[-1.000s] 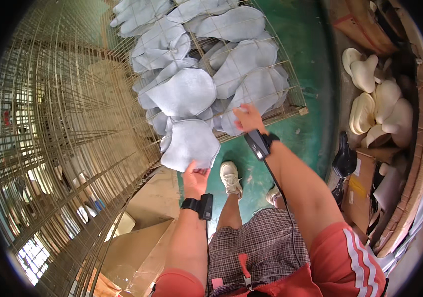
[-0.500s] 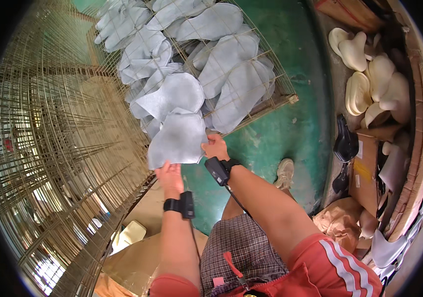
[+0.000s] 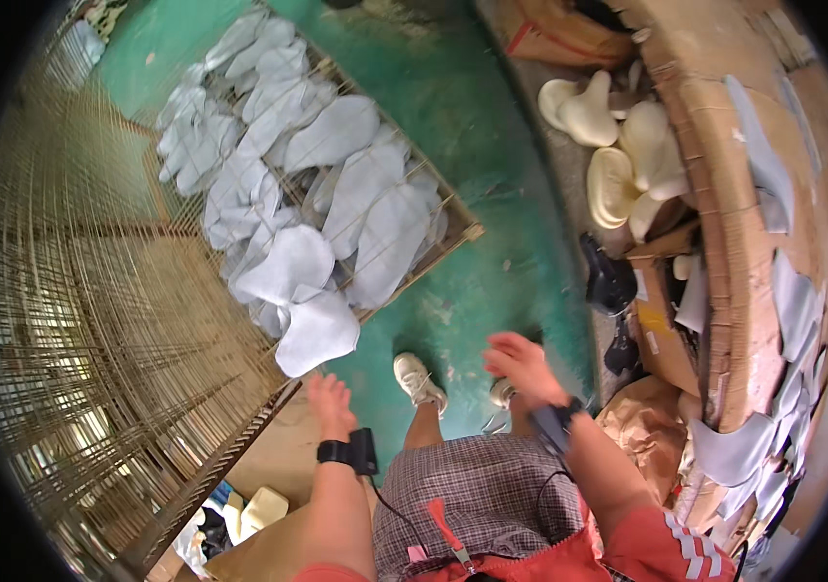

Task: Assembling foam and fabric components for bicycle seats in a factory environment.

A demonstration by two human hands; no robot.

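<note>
Just below the nearest grey insole-shaped sheet [image 3: 319, 330] is my left hand [image 3: 333, 404], empty, its fingers raised and spread. That sheet lies at the near end of a wire rack [image 3: 414, 267], partly over another rounded grey sheet [image 3: 288, 264]. My right hand [image 3: 523, 367] hangs in the air to the right, over the green floor near my shoe. It is somewhat blurred, with fingers stretched out and nothing visible in them. Many more grey sheets [image 3: 380, 233] cover the rack in overlapping piles.
Tall stacked wire racks [image 3: 133, 320] stand along the left. At right, cream foot-shaped forms [image 3: 652, 145] and dark shoe-like pieces [image 3: 608, 276] lie by a cardboard box [image 3: 666, 335]. Further right, grey pieces [image 3: 734, 451] rest along a large cardboard edge [image 3: 715, 242]. Crumpled brown paper [image 3: 642, 427] lies below.
Both hands have let go of the nearest grey sheet, which now lies on the rack. My right hand has swung away to the right. The view has shifted right.
</note>
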